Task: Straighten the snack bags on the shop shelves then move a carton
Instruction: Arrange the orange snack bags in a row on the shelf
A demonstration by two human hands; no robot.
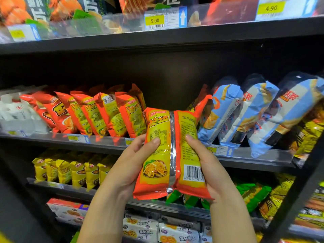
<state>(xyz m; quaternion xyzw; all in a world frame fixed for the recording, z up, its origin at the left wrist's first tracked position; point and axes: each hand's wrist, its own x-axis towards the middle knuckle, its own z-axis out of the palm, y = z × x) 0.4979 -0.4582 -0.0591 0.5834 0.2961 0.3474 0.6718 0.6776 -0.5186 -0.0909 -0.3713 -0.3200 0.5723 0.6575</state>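
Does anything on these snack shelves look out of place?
One orange snack bag is off the shelf, held back-side out by the left hand and right hand. Behind it the middle shelf has a dark gap in the row, and the blue bags beside it lean steeply sideways.

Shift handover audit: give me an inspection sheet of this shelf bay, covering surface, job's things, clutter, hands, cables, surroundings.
Surface: middle shelf, a dark gap in its row of bags.
Job's things: orange snack bag held upright, back seam and barcode facing the camera; orange bags leaning in a row left of the gap, blue bags leaning right of it; no carton identified.
Clutter: nothing seen.
Hands: left hand grips the bag's left edge, right hand its right edge, thumbs on its back.
Cables: nothing seen.
Surroundings: yellow bags on the shelf below; price tag reading 5.00 above.
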